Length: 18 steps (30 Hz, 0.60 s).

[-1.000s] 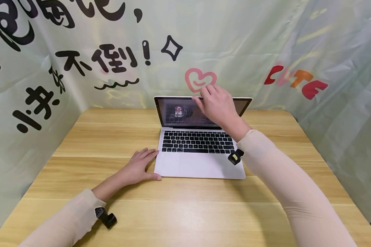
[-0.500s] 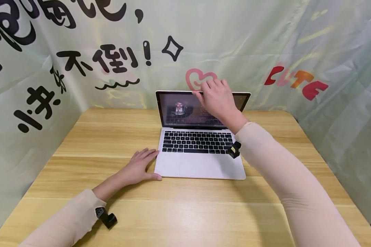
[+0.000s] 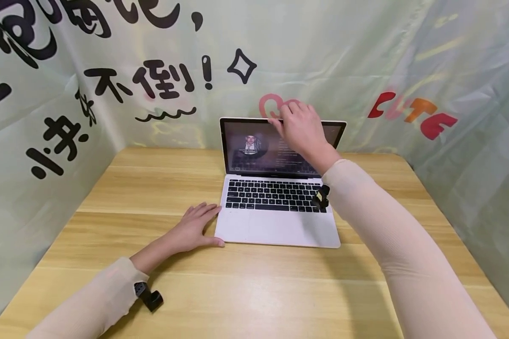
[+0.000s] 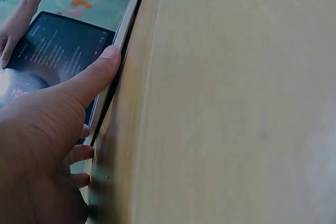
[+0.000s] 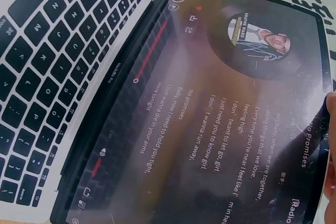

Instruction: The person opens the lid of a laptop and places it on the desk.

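A silver laptop point(image 3: 280, 228) stands with its lid raised, the black keyboard towards me. Its lit screen point(image 5: 199, 124) shows a music player with song lyrics and a round cover picture. My right hand point(image 3: 304, 131) grips the lid's top edge, thumb in front and fingers over the back. Down at the base's left side, my left hand point(image 3: 192, 231) lies with fingers stretched out and spread. Its fingertips touch the side edge, and the thumb point(image 4: 100, 72) rests at the front left corner.
The laptop stands on a light wooden table point(image 3: 246, 292). A pale cloth backdrop point(image 3: 318, 56) with printed lettering hangs behind and along both sides. Each sleeve carries a small black device at the wrist, the left device point(image 3: 149, 296) close over the tabletop.
The laptop's lid has tilted further back and up, with my right hand moving along at its top edge. The left hand has kept its place against the base.
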Available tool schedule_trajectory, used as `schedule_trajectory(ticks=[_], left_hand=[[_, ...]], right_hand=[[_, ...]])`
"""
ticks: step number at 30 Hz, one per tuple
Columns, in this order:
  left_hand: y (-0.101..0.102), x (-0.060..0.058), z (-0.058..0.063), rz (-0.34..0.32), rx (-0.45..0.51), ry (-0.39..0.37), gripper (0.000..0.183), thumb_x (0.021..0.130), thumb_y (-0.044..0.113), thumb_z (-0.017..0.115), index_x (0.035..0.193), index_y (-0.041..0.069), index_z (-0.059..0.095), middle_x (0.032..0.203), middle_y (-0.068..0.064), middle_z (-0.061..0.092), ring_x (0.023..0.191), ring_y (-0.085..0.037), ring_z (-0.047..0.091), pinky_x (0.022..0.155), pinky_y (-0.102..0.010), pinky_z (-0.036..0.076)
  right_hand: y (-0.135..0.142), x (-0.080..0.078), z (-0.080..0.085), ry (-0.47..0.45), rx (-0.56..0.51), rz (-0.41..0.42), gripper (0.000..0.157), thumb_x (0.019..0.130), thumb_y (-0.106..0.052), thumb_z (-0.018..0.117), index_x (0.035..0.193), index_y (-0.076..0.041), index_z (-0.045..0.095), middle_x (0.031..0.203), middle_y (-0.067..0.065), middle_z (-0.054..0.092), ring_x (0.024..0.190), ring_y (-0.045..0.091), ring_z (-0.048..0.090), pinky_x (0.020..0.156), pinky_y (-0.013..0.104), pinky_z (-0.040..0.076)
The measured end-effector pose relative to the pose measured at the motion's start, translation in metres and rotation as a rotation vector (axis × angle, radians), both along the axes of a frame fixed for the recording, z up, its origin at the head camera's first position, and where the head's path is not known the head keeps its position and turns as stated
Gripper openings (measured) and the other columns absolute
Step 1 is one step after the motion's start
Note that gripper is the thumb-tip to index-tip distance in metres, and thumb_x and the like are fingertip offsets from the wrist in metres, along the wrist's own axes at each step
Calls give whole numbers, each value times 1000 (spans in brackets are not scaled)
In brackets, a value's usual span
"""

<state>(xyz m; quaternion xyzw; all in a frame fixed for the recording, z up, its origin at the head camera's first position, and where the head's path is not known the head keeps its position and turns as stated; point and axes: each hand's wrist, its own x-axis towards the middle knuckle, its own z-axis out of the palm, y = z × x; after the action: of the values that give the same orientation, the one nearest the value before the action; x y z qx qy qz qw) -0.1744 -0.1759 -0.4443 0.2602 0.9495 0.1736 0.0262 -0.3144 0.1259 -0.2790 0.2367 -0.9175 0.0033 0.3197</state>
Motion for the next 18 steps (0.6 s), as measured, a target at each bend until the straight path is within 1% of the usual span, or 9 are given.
schedule_trajectory(ticks=[4,11,18], left_hand=[[0,0,-1,7,-11,-8,101,61,75,54,140,18,29,141,-5,30,131,-32,17,103,-55,7],[0,-1,-3,13,-20,-8,102,61,77,53,141,19,28,142,-4,29,131,-30,17,104,-54,6],[1,0,-2,19,1,-4,101,60,75,55,140,18,31,141,-6,31,131,-32,17,104,-54,7]], right_hand=[[0,-6,0,-30,-20,-4,49,91,-48,39,102,-2,54,107,14,57,105,31,49,85,43,40],[-1,-20,-1,-61,-16,-37,47,92,-48,37,97,-4,52,95,13,56,95,33,50,83,44,39],[-3,-32,0,-136,-32,-88,49,91,-50,36,97,-4,52,99,13,54,100,33,48,88,43,37]])
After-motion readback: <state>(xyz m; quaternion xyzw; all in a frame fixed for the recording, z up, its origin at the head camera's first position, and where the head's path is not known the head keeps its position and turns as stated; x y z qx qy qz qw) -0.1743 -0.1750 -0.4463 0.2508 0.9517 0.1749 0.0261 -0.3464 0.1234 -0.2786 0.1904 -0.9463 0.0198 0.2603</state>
